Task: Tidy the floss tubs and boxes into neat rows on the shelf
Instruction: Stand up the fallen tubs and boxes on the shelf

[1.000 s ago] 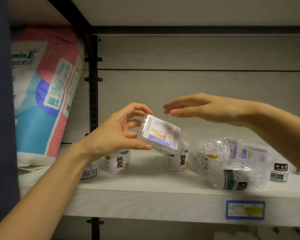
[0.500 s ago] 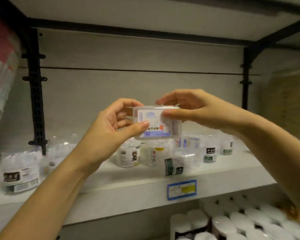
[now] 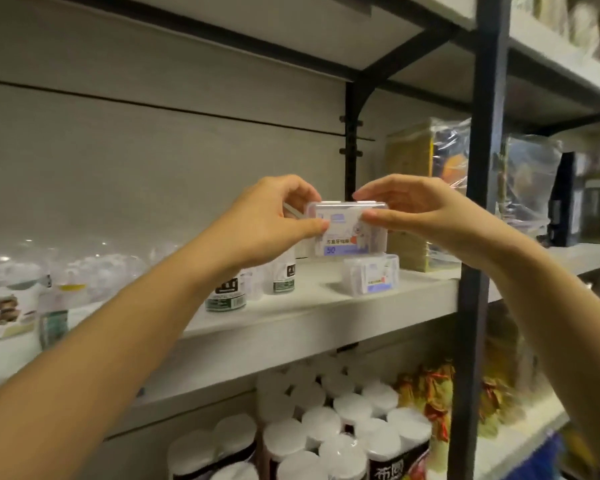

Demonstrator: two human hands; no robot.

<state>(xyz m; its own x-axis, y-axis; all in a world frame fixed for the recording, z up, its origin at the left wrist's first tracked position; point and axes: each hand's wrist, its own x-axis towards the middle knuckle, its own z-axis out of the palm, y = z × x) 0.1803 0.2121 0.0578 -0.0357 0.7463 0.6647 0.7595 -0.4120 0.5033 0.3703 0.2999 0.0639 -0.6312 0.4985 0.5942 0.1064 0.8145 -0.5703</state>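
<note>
A clear rectangular floss box point(image 3: 347, 237) with a white and blue label is held upright in the air by both hands. My left hand point(image 3: 271, 216) pinches its left end and my right hand point(image 3: 406, 209) pinches its right end. Just below it a second floss box point(image 3: 371, 274) stands on the white shelf point(image 3: 309, 317) near the right end. Round floss tubs point(image 3: 226, 292) with dark labels stand to the left of it, one more tub point(image 3: 279, 277) behind. Further left, clear tubs point(image 3: 11, 299) with cartoon labels are blurred.
A black upright post point(image 3: 478, 237) crosses in front of the shelf's right end. Behind it stand yellow-edged wrapped packs point(image 3: 413, 188). The lower shelf holds white-lidded jars point(image 3: 326, 431) and colourful packets point(image 3: 437, 393). Another shelf board hangs overhead.
The view has swung to the right along the shelf. Both hands carried the floss box rightward, now above a second box at the shelf's right end. A second ago only my left hand held it.
</note>
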